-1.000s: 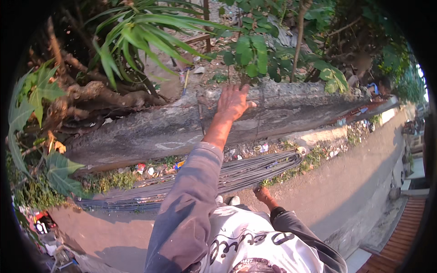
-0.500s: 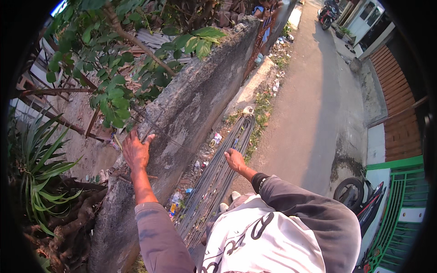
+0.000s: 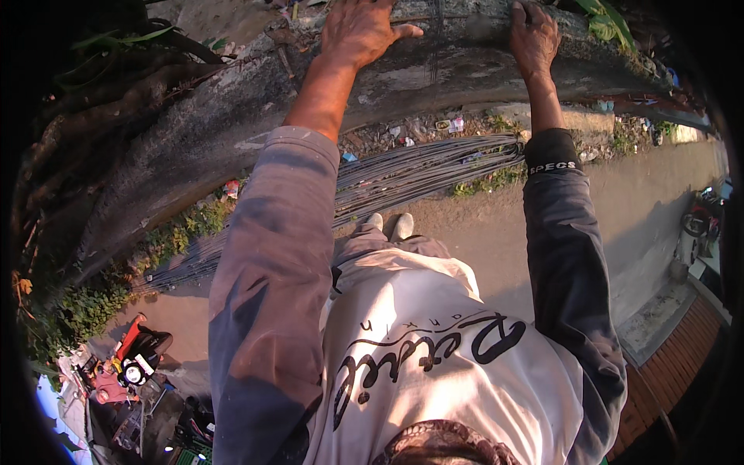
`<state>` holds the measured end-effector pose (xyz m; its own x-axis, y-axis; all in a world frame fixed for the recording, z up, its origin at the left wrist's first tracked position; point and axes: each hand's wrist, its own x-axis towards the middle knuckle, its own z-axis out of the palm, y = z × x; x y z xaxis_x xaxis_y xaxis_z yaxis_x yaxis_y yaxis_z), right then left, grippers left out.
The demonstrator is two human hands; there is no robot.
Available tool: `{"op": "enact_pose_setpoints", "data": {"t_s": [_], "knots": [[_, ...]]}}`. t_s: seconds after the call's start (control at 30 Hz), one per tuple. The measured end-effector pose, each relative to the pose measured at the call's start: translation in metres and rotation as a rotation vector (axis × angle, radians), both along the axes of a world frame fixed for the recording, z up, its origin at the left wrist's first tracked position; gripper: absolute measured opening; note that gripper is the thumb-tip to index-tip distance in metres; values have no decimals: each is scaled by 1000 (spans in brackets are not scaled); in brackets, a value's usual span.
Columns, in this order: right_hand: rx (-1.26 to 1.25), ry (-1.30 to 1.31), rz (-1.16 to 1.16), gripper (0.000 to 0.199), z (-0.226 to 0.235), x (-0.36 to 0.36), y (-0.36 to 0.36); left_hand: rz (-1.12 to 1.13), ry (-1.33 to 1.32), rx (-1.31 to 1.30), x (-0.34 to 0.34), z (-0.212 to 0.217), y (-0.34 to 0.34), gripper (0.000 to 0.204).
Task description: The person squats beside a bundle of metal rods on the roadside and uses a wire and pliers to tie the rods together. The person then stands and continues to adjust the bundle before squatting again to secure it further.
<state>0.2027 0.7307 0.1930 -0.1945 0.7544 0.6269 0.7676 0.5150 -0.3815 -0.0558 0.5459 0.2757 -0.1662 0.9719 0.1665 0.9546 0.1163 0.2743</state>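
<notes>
- Right hand [image 3: 536, 40] has moved in the head view, from over the cables [image 3: 434, 166] up onto the wall [image 3: 457, 75]
- Left hand [image 3: 358, 35] lies on the wall top too, thumb spread wide
- Right fingers bend over; I can't tell if they pinch anything
- Rough wall might scrape skin, or crumble if pushed hard
- Cables lie low between wall and shoes [image 3: 401, 228], so feet might trip

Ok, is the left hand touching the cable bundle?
Apart. The head view shows the left hand at the top of the wall, with the wall's face visible between hand and cable bundle.
</notes>
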Motion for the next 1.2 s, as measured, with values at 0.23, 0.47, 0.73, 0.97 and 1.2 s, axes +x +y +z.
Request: {"op": "enact_pose_setpoints", "data": {"t_s": [0.23,0.47,0.73,0.97,1.2], "knots": [[258,-176,-133,34,-5,-5,31,-22,7,9,5,3,9,78],[314,-383,-27,38,-11,9,66,-70,-99,-43,-7,-2,13,75],[-159,-339,-105,60,7,-37,6,-7,-266,-8,-17,-61,22,86],[-90,-380,-113,62,4,-38,14,7,-304,115,-13,-89,37,89],[-70,-323,-57,64,-12,-29,39,-4,-276,131,-14,-84,42,88]]}}
